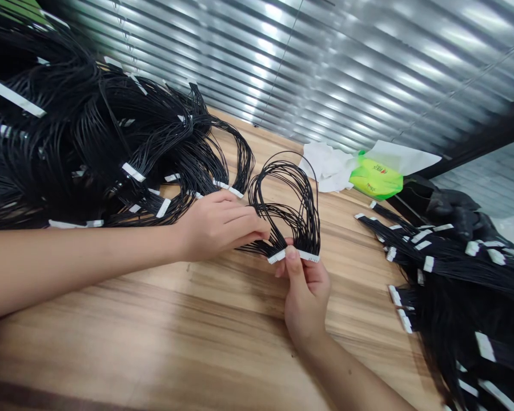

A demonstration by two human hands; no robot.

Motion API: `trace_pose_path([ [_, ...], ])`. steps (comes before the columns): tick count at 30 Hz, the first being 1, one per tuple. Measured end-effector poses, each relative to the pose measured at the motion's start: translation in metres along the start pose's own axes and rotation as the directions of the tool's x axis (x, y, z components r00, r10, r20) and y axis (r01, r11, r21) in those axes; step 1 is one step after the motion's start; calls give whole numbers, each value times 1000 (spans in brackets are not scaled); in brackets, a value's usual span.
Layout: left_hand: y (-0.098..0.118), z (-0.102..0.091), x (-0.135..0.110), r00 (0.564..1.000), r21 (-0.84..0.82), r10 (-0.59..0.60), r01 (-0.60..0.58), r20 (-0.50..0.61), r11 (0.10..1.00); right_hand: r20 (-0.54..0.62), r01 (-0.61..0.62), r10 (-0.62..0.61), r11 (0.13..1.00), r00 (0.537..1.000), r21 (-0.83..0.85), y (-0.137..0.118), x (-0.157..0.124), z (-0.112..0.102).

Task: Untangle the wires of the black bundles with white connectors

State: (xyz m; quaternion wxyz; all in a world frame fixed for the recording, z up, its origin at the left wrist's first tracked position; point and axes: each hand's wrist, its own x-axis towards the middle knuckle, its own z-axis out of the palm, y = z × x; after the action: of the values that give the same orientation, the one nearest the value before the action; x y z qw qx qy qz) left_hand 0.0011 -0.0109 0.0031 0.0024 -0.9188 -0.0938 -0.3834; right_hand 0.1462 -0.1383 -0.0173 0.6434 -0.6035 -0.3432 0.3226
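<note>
A looped black wire harness (288, 200) with two white connectors (294, 255) at its ends stands above the wooden table (163, 325). My right hand (306, 294) is closed, pinching the two connectors together from below with the thumb on top. My left hand (220, 225) lies palm down beside it, its fingertips closed on the wires just left of the connectors. The loop arches up and away from both hands.
A big heap of black harnesses with white connectors (81, 137) fills the left. Another pile of harnesses (458, 279) lies at the right edge. White paper (329, 165) and a green bag (376, 180) sit at the back, before a corrugated metal wall (346, 63).
</note>
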Motion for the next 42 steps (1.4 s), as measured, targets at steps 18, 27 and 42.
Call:
trace_pose_path([
  [18, 2, -11, -6, 944, -211, 323, -331, -69, 920, -35, -65, 69, 994, 997, 90, -2, 6, 3],
  [27, -1, -10, -3, 995, -372, 84, -58, 54, 926, -39, -51, 56, 992, 998, 117, 5, 10, 0],
  [42, -10, 6, -4, 891, -293, -418, 453, 177, 842, -12, -36, 37, 994, 999, 103, 6, 4, 0],
])
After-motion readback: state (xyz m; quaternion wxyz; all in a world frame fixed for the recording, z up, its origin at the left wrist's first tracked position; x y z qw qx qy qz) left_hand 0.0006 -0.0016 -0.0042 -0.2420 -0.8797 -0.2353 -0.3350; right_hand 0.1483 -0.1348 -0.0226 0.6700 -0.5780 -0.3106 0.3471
